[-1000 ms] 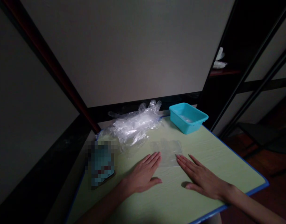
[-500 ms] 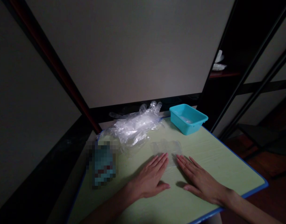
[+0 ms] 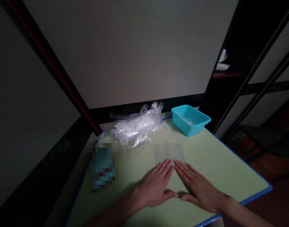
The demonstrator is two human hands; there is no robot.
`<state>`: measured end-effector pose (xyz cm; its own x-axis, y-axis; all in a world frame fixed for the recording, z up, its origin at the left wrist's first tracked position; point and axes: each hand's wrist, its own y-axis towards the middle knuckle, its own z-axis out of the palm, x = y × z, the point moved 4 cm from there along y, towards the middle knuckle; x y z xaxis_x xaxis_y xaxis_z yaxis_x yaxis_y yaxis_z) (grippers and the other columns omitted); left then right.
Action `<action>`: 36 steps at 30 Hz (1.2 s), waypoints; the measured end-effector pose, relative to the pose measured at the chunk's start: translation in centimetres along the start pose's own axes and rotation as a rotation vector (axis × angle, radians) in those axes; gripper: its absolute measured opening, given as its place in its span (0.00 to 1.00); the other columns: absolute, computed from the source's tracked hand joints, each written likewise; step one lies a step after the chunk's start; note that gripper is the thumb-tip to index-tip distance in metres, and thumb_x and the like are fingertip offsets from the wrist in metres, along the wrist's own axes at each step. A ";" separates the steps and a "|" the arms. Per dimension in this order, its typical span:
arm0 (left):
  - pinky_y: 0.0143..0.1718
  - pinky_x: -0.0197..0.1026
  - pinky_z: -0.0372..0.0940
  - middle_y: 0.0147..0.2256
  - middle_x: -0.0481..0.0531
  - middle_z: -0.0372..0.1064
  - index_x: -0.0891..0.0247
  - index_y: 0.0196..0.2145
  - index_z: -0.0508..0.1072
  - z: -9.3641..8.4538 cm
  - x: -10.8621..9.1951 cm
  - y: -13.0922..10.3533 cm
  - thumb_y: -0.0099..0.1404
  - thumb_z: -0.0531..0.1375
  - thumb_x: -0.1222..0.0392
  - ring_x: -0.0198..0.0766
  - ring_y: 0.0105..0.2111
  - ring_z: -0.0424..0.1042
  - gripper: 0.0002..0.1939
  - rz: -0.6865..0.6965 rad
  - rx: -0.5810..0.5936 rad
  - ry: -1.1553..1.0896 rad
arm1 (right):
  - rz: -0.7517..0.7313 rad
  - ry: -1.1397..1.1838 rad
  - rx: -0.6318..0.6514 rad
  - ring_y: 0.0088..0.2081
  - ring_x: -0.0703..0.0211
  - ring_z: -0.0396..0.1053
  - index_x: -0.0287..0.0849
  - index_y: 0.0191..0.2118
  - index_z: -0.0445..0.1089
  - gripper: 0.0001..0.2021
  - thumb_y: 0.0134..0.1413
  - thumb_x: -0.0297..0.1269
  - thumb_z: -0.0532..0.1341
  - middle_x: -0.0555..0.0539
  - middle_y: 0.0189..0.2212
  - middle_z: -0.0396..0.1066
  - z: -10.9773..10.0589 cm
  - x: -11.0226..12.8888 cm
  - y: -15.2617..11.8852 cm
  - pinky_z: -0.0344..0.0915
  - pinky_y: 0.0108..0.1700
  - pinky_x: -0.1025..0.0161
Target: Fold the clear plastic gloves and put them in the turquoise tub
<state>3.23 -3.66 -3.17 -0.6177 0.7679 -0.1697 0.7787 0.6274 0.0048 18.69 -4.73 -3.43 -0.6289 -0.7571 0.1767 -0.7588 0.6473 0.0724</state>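
Observation:
A clear plastic disposable glove (image 3: 169,150), folded into a flat rectangle, lies on the pale green table (image 3: 220,176). My left hand (image 3: 158,183) rests flat with fingers stretched, its fingertips on the near left edge of the folded glove. Beside it my right hand (image 3: 196,186) lies flat too, fingertips on the near right edge. The two hands' fingertips almost meet, and both thumbs stick out towards each other. Beyond the left hand is a loose heap of clear plastic gloves (image 3: 137,127).
At the back right of the table stands a turquoise plastic basket (image 3: 191,127) with some clear plastic inside. A blurred-out teal package (image 3: 103,168) lies at the left edge. A beige panel (image 3: 144,53) rises behind the table, which has a blue rim (image 3: 255,194).
Both hands have slid slightly towards me and closer together, uncovering more of the folded glove. The heap and basket have stayed put.

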 end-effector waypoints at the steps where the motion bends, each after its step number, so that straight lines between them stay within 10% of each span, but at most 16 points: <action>1: 0.58 0.44 0.36 0.60 0.60 0.30 0.71 0.59 0.39 -0.1 0.0 0.0 0.61 0.46 0.42 0.44 0.59 0.29 0.38 -0.003 0.000 -0.002 | 0.001 -0.002 -0.004 0.60 0.50 0.33 0.33 0.61 0.30 0.38 0.54 0.54 0.46 0.39 0.60 0.30 0.0 -0.1 -0.1 0.39 0.59 0.49; 30: 0.58 0.42 0.38 0.60 0.59 0.28 0.70 0.59 0.37 -1.6 4.3 -3.7 0.61 0.50 0.50 0.39 0.59 0.30 0.36 -0.177 0.018 0.046 | 0.053 0.002 -0.028 0.60 0.52 0.34 0.40 0.61 0.25 0.35 0.56 0.50 0.46 0.42 0.61 0.33 -0.1 -2.1 -2.4 0.37 0.58 0.47; 36: 0.58 0.42 0.37 0.61 0.54 0.29 0.65 0.59 0.39 -1.9 2.5 -3.1 0.61 0.52 0.49 0.38 0.59 0.32 0.36 -0.070 -0.012 0.023 | 0.030 0.035 0.018 0.60 0.51 0.35 0.41 0.61 0.31 0.32 0.57 0.50 0.45 0.42 0.61 0.33 -1.1 -0.8 -1.0 0.38 0.58 0.46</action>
<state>-0.92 -3.39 -1.79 -0.6731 0.7248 -0.1469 0.7323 0.6810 0.0052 20.14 -4.63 -2.53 -0.6452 -0.7337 0.2131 -0.7429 0.6676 0.0490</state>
